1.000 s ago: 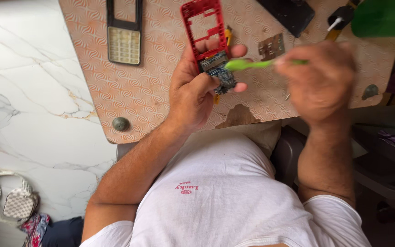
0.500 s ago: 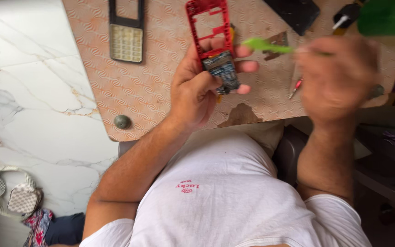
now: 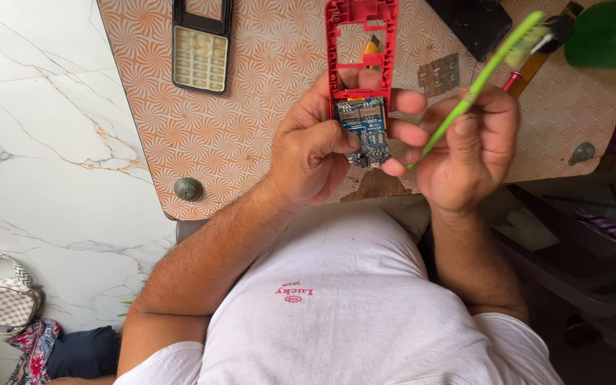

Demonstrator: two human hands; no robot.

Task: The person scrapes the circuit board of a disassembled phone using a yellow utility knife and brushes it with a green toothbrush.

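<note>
My left hand grips a red phone frame with a blue circuit board seated in its lower half; my thumb lies beside the board and my fingers wrap behind it. My right hand holds a green toothbrush by the handle. The brush slants up to the right, its bristle head lifted away from the board, and the handle's end points toward the board's lower edge.
An orange patterned table carries a black phone front with a pale keypad, a small metal plate, a dark phone part, a red-tipped tool and a green object. A checked bag lies on the marble floor.
My right hand has swung the toothbrush from lying across the board to slanting upward with its head off the board. The left hand still holds the red frame.
</note>
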